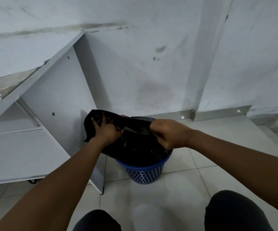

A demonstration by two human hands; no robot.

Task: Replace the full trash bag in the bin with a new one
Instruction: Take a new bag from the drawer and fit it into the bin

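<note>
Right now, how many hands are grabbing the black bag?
2. The left hand grips the black bag at its left side; the right hand pinches its right edge, above the blue bin.

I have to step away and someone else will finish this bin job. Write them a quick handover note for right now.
Left hand: closed on the left edge of the black trash bag.
Right hand: pinching the bag's right edge.
The bag sits in the blue perforated bin on the tiled floor, beside a white cabinet; its mouth is raised above the rim.
Done: both edges gripped.
Left: whether this is the full or the new bag cannot be told. No second bag is in view.
</note>
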